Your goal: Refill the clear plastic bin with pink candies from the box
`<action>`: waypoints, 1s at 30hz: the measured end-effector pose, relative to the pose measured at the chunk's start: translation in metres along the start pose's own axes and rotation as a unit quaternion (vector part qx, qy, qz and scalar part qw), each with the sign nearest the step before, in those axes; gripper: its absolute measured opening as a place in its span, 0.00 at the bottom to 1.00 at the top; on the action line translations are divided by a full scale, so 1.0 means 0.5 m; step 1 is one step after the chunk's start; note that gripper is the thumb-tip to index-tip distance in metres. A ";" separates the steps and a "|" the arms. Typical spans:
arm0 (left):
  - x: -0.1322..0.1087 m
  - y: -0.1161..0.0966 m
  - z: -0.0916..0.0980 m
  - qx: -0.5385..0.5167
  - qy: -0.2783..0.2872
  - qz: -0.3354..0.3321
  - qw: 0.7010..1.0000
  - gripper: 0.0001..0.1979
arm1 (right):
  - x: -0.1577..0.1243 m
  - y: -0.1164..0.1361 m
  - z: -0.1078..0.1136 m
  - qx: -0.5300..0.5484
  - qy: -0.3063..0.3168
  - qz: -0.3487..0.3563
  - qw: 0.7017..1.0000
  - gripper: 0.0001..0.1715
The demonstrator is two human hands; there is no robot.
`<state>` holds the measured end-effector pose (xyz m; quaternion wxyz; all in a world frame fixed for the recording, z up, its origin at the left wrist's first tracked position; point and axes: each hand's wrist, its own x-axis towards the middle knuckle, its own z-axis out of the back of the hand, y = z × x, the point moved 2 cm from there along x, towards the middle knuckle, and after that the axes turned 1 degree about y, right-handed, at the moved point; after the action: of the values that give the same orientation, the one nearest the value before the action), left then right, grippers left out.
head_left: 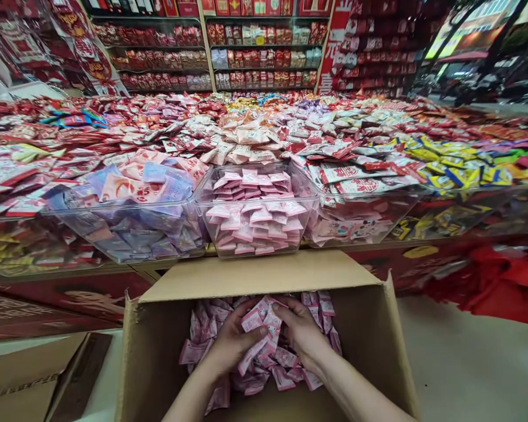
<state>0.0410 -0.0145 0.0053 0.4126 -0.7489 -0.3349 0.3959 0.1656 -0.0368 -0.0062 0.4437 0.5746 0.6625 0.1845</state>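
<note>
Both of my hands reach down into an open cardboard box (365, 346). Small pink wrapped candy packets (284, 378) lie heaped on its bottom. My left hand (235, 340) is closed round several pink packets, its thumb lying across them. From the other side, my right hand (301, 328) grips the same bunch of packets (261, 316), thumb on top. The fingers of both hands are partly hidden under the packets. Just beyond the box's raised flap stands a clear plastic bin (257, 202) stacked with pink packets in layers.
Clear bins with purple and peach packets (145, 193) and white-red packets (356, 176) flank the middle bin. More candy covers the display behind, up to stocked shelves (264, 58). A flattened cardboard piece (30, 375) lies at left; red cloth-like material (501, 281) is at right.
</note>
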 end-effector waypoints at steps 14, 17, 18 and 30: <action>0.010 -0.015 0.004 -0.106 -0.097 -0.052 0.988 0.34 | -0.012 0.020 -0.007 -0.132 -0.010 0.073 0.989 0.19; 0.014 -0.007 0.025 -0.110 -0.140 -0.048 0.983 0.33 | -0.046 0.054 -0.019 -0.346 0.010 0.213 0.914 0.10; 0.016 -0.004 0.033 -0.110 -0.153 -0.043 0.981 0.32 | -0.064 0.072 -0.029 -0.408 0.044 0.273 0.870 0.10; 0.024 0.016 0.059 -0.067 -0.193 -0.050 0.978 0.24 | 0.041 0.493 -0.244 -0.495 0.057 0.496 0.711 0.20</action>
<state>0.0226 0.0025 -0.0157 0.3087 -0.6666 -0.4710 0.4884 0.2166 0.0816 0.2378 0.4708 0.5067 0.1200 0.7122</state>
